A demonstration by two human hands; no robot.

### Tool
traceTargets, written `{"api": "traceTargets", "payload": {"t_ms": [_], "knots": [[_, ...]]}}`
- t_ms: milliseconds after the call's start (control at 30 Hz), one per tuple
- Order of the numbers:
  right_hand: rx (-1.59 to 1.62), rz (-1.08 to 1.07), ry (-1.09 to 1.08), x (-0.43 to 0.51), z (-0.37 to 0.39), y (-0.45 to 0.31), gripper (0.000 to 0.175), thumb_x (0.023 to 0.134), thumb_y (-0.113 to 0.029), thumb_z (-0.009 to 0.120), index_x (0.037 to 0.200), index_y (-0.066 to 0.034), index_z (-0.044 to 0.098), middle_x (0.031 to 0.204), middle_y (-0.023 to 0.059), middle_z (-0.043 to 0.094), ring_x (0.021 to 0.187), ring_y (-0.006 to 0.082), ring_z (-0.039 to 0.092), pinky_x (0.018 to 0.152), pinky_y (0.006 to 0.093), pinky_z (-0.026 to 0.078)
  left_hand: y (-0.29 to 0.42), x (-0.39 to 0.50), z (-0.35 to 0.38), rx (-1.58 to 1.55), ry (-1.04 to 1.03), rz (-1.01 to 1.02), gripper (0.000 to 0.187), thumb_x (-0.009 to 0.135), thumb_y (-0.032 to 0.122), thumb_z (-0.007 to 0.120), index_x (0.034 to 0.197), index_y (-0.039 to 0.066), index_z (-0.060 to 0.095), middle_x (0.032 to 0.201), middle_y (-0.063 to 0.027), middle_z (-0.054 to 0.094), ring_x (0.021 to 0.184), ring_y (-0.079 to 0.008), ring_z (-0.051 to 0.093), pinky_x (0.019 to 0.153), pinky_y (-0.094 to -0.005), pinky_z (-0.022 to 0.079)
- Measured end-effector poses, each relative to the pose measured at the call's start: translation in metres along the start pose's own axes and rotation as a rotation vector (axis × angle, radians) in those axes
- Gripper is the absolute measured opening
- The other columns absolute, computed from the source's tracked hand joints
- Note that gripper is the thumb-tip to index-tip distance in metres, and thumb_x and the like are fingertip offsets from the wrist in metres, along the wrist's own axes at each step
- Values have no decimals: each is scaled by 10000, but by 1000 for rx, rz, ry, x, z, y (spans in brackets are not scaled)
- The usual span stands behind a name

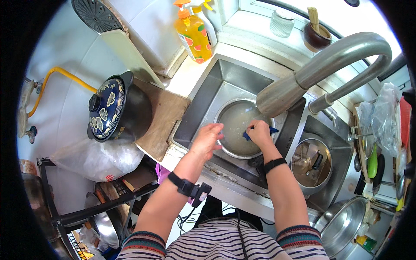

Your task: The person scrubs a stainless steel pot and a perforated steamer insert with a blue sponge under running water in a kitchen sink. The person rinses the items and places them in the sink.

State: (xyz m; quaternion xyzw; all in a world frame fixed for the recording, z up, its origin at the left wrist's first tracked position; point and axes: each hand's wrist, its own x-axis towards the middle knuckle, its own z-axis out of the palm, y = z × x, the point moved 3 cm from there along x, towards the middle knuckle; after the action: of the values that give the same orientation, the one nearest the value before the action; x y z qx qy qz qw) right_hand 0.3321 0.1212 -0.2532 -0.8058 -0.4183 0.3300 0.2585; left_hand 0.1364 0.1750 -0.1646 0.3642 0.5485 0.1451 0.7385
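Note:
A round metal basin (239,120) of cloudy water sits in the large steel sink (201,113). My right hand (258,131) is closed on a dark blue cloth (274,130) over the basin's right part. Above the basin's left rim, my left hand (209,139) hangs with its fingers apart and holds nothing. The spray head of a steel faucet (282,96) juts over the basin's upper right edge. A dark scrubbing pad (256,162) appears to lie under the basin's lower right side.
In the smaller right sink stands a pot with a glass lid (300,161). A black pot with a blue patterned lid (109,109) stands on a brown board (162,120) at left. Soap bottles (195,39) stand behind the sink; a steel bowl (344,224) is at lower right.

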Motion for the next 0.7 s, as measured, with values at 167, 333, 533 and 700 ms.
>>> {"api": "traceTargets", "payload": {"t_ms": [167,333,533,700], "knots": [[419,-315,222,-59,-41,-44,78,676,12,627,741,-27,610,889,120,578,900,247,585,821,303,451,-23,21,41,-289,27,-192,744,830,477,694,1345,29,400,1419,-196,321,1298,-363,343,862,-700,398],[885,-434,200,-103,-19,-76,253,691,96,552,902,-43,565,1140,149,541,1058,288,542,927,341,425,-23,47,43,-636,-345,-25,387,891,371,636,971,-6,605,813,-127,652,723,-264,649,752,-376,562],[423,-477,353,-71,3,-98,310,823,-184,656,1115,-94,610,1144,146,540,1152,337,449,1015,441,330,-30,42,42,-703,-352,131,341,982,268,454,1174,3,550,1116,-163,611,1008,-252,605,875,-418,509],[434,-252,366,-25,-12,-84,259,844,-278,624,979,-63,672,1085,156,580,1064,350,523,928,429,413,-21,15,54,-681,-169,140,340,1006,293,443,1231,56,537,1148,-123,604,1055,-237,582,951,-388,467]]}}
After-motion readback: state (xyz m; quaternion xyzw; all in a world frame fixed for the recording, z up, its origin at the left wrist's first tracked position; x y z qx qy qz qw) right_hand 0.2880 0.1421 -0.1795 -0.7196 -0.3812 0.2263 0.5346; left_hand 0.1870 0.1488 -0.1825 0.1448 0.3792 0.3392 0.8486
